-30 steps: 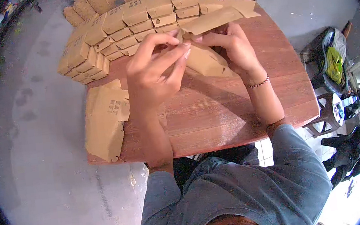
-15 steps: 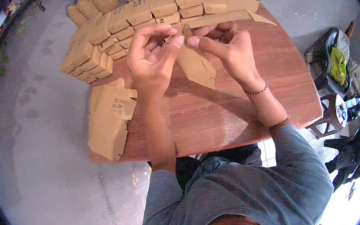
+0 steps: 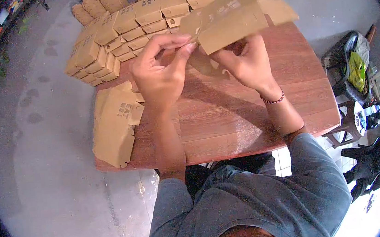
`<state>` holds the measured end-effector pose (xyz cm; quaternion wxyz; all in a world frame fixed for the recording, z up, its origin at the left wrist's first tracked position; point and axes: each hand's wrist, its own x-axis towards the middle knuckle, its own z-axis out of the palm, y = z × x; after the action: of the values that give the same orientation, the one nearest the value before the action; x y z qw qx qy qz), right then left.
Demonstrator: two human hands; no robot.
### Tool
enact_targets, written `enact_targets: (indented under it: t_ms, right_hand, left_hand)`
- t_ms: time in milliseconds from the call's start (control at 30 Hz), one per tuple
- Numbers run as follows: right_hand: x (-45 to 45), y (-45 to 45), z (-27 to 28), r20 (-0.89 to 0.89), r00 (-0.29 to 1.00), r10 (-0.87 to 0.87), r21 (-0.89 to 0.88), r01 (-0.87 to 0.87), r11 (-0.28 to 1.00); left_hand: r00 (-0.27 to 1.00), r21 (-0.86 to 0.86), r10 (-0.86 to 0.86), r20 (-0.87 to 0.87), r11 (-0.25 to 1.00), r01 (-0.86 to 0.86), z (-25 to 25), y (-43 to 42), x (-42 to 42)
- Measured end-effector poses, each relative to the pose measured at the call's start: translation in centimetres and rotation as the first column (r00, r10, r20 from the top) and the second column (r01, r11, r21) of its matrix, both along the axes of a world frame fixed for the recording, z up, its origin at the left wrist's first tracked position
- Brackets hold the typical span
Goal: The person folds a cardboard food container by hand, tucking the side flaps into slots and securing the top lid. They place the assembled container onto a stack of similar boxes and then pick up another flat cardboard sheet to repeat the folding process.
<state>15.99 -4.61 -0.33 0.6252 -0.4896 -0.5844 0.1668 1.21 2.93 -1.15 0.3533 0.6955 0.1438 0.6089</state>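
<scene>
A partly folded brown cardboard box (image 3: 233, 19) is held up over the table, its panels at angles and blurred print on one of them. My left hand (image 3: 159, 68) pinches the box's left edge between thumb and fingertips. Under the raised panel, my right hand (image 3: 244, 64) grips the box, with some of its fingers hidden behind the cardboard. To the left of my left forearm lie flat cardboard box blanks (image 3: 114, 126) printed "EAT ME!".
Folded boxes (image 3: 148, 11) stand stacked in rows along the table's far and left side, with open ones behind. The wooden table (image 3: 228, 128) ends close to my body. At right are a chair with bags (image 3: 356, 68), a stool (image 3: 345, 123) and another person (image 3: 371, 164).
The box has turned in my hands, so a broad printed panel now faces up where a thin edge showed before. My right hand has shifted slightly down beneath it.
</scene>
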Motion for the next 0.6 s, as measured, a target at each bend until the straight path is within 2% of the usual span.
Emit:
enact_targets:
  t_ms: [33,67,133,167,233,300,367,467,567,600]
  right_hand:
    - [0.0,-0.2,0.3,0.044,0.998,-0.040,-0.156,0.046,0.987]
    - [0.1,0.1,-0.1,0.043,0.998,-0.042,-0.154,0.048,0.987]
    - [0.0,1.0,-1.0,0.042,0.998,-0.039,0.157,0.032,0.987]
    - [0.1,0.9,-1.2,0.040,0.998,-0.041,0.158,0.034,0.987]
    - [0.0,0.6,-1.0,-0.023,1.000,0.013,0.089,-0.011,0.996]
    - [0.2,0.6,-0.9,0.004,1.000,0.017,0.024,-0.017,1.000]
    - [0.3,0.6,-0.8,0.033,0.999,0.025,-0.043,-0.023,0.999]
    - [0.1,0.6,-0.8,0.083,0.996,-0.025,-0.095,0.033,0.995]
    - [-0.1,0.6,-0.7,0.080,0.996,0.033,-0.084,-0.026,0.996]
    - [-0.2,0.4,-0.2,0.037,0.997,0.067,-0.159,-0.060,0.985]
  left_hand:
    - [1.000,-0.022,0.011,0.002,1.000,-0.011,0.1,-0.3,0.0]
    - [1.000,-0.045,0.021,0.004,0.999,-0.021,0.1,-0.4,0.0]
    - [0.999,-0.017,0.004,0.038,1.000,-0.003,-0.1,-0.3,-0.1]
    - [0.997,0.010,-0.013,0.074,1.000,0.012,-0.1,-0.2,-0.2]
    - [0.997,-0.033,-0.039,0.068,0.999,0.041,0.1,-0.3,-0.1]
    - [0.996,-0.078,-0.065,0.064,0.995,0.070,0.4,-0.4,-0.2]
    - [0.991,0.049,0.036,-0.132,0.998,-0.029,0.7,-0.1,-0.3]
    - [0.995,-0.039,-0.048,-0.085,0.998,0.045,0.1,0.9,-0.4]
    - [0.999,-0.061,0.000,-0.039,0.998,-0.002,-0.6,0.9,0.2]
    - [0.999,-0.063,0.002,-0.038,0.998,-0.004,-0.7,1.0,0.3]
